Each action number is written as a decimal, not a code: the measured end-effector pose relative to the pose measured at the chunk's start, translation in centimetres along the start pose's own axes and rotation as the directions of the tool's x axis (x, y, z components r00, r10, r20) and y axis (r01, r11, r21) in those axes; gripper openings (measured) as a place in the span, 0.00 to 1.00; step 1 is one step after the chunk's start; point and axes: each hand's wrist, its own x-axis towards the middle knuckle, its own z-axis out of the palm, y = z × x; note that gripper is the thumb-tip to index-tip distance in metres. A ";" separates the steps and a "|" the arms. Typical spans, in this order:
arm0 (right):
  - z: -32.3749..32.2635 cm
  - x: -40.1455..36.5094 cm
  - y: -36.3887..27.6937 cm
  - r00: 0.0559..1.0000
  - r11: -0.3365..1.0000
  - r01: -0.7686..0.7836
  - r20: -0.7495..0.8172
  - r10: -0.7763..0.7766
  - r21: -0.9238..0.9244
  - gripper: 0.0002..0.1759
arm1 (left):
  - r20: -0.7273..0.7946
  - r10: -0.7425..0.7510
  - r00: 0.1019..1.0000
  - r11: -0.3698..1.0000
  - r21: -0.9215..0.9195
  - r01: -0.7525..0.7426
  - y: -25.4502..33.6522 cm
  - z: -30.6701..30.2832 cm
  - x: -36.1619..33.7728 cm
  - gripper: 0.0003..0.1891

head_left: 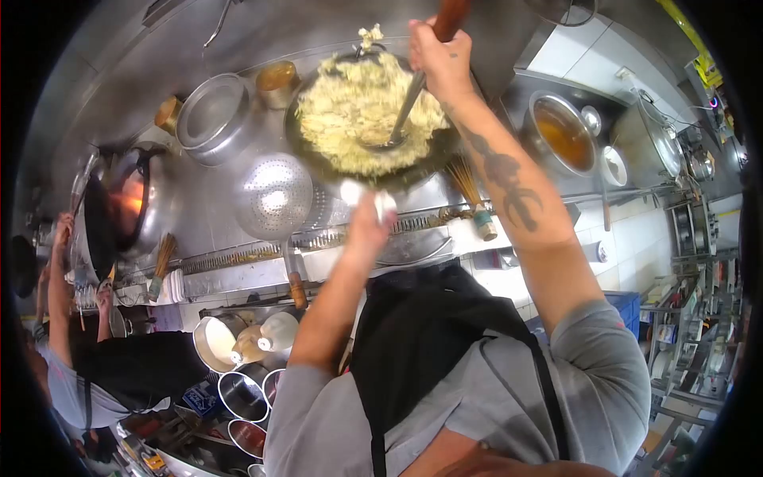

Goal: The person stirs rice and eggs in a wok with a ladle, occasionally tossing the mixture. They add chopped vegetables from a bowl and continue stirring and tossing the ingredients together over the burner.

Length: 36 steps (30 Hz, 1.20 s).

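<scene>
My right hand (441,60) is wrapped round the wooden-handled shaft of a wok ladle (409,103), whose head sits in the food. The large dark wok (437,151) is full of chopped pale yellow-green food (350,111), perhaps cabbage, blurred by motion. Some pieces are up by the far rim. At the near rim, my left hand (369,226) is closed on a folded white cloth (354,193) against the wok. Motion smears its fingers somewhat.
Left of the wok, a perforated strainer (274,195) rests on the steel range beside a metal pan (213,119). A bamboo brush (469,191) and a pot of amber liquid (563,133) are at right. Another person (119,366) works at a flaming burner on the far left.
</scene>
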 end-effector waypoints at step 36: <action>11.6 5.0 5.4 0.911 0.954 -0.183 0.323 0.255 -0.237 0.12 | -0.127 -0.020 0.992 0.996 -0.093 0.009 -1.0 1.7 9.1 0.05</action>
